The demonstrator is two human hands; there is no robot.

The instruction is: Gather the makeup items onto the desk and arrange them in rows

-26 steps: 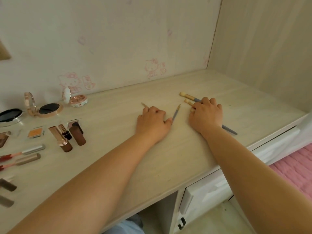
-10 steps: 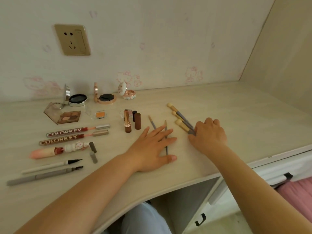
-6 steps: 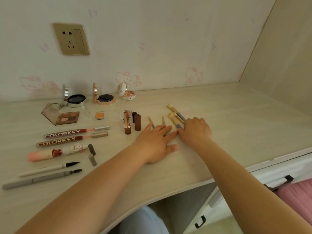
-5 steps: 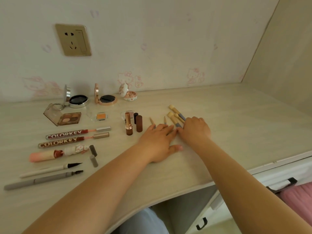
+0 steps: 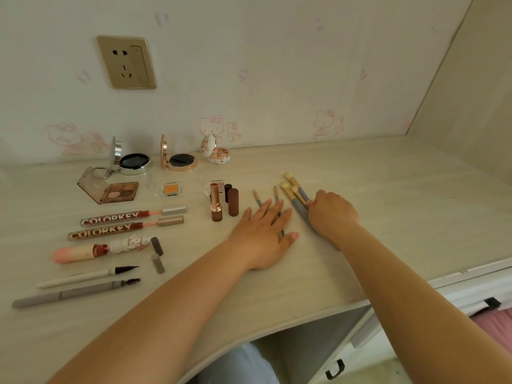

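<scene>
From the head camera, a pale wood-grain desk (image 5: pixel 388 195) holds makeup laid in loose rows. The left hand (image 5: pixel 263 231) lies flat, fingers straight and spread, pressing on two thin brushes (image 5: pixel 257 197) with tan tips and grey handles. Just to its right, the right hand (image 5: pixel 332 214) has fingers curled down over the grey handles of three thicker brushes (image 5: pixel 293 191) (cream bristles fanned away from the person); whether it grips them I cannot tell. Left of the hands stand an open lipstick (image 5: pixel 215 206) and its brown cap (image 5: pixel 233 202). Farther left lie two lip gloss tubes (image 5: pixel 116 221), an eyeshadow palette (image 5: pixel 119 191), and open compacts (image 5: pixel 180 160) by the wall.
</scene>
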